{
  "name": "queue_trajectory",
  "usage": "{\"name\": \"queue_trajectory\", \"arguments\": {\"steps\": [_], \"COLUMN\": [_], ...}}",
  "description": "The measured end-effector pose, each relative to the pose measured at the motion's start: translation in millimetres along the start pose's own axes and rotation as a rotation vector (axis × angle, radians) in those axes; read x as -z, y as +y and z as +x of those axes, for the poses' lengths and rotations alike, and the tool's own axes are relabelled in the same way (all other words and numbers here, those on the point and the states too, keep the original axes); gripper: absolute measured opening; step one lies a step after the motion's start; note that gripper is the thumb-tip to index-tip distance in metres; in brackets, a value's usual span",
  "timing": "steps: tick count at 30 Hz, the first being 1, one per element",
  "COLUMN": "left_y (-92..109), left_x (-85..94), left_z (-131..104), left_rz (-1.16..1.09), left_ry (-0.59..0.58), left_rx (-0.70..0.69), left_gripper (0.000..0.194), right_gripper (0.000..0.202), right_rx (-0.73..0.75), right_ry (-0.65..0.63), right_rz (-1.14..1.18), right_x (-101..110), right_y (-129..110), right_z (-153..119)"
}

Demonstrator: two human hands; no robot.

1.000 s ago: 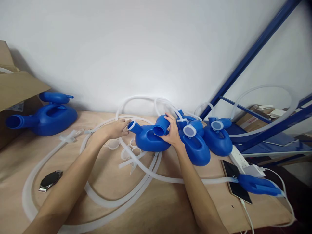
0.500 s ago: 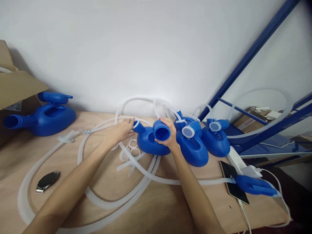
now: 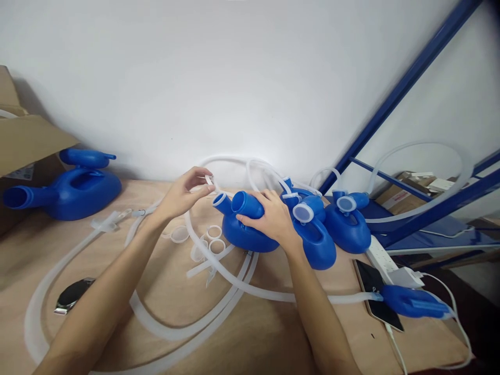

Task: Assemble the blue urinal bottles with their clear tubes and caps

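Observation:
My left hand (image 3: 190, 191) is raised just left of the bottle's neck, with a small white ring (image 3: 209, 180) pinched between thumb and fingers. My right hand (image 3: 271, 214) is wrapped round a blue wide-mouthed funnel (image 3: 247, 204), its opening tilted up and to the left. Beneath it stands a blue urinal bottle (image 3: 250, 234), partly covered by the hand. The bottle's narrow neck (image 3: 222, 203) points up left and has a pale rim. Several white rings and caps (image 3: 214, 239) lie on the table in front of my left hand.
More blue bottles (image 3: 318, 245) stand to the right, another (image 3: 86, 192) by a cardboard box (image 3: 35, 140) at left. A long white hose (image 3: 250, 289) loops across the wooden table. A watch (image 3: 72, 296), a phone (image 3: 377, 297) and a power strip (image 3: 378, 255) lie there; a blue shelf frame (image 3: 394, 104) rises at right.
My left hand has come up off the bottle's neck with a white ring in it. My right hand has turned the blue funnel, which faced me, toward the upper left.

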State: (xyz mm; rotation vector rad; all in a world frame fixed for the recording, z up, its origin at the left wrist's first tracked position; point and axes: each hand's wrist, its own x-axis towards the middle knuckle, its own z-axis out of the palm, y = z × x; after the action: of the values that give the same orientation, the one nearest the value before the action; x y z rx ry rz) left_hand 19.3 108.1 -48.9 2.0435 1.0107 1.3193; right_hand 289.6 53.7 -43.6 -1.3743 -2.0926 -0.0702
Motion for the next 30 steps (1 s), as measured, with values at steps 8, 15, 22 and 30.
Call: {"name": "queue_trajectory", "arguments": {"steps": [8,15,22,30], "left_y": [53,40,38,34], "left_x": [-32.4,-29.6,-28.1,-36.1], "left_z": [-17,-18,-20,-22], "left_rz": [0.002,-0.054,-0.017,0.024], "left_ry": [-0.086,-0.187,-0.305,-0.273], "left_rx": [-0.167,-0.207,-0.217,-0.33], "left_gripper": [0.027,0.057,0.057,0.049], "right_gripper": [0.054,0.057,0.047,0.044], "right_rx": [0.007,0.046,0.18,0.176], "right_ry": [0.043,0.006,0.005,-0.039], "right_rz": [0.062,-0.011,-0.114,-0.038], "right_x": [14,25,25,31], "right_y": [-16,-20,-17,-14], "right_z": [-3,-7,-8,-9]}}
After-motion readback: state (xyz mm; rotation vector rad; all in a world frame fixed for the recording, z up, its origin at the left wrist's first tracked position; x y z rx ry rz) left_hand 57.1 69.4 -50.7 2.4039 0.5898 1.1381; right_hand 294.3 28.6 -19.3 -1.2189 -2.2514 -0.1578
